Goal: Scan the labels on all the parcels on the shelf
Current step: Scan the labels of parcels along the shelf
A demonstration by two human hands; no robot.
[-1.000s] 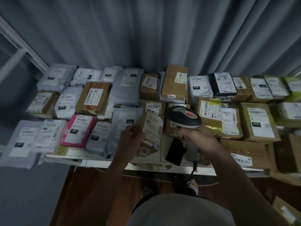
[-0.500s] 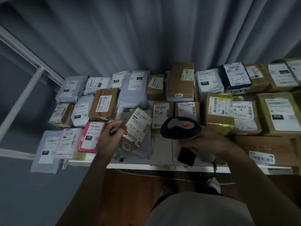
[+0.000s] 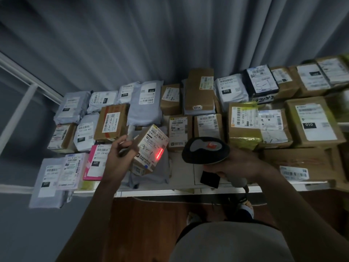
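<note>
Grey curtains hang behind the shelf (image 3: 181,173), where the left hand (image 3: 118,159) grips a small box (image 3: 149,150) tilted label-up just left of the scanner (image 3: 205,150), which the right hand (image 3: 239,165) clasps, its red line low on the label.

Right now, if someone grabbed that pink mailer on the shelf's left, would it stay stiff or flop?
The pink mailer would probably flop: it looks like a thin plastic bag lying flat. It seems light, with little bulge. Its glossy skin may be slippery.
</note>
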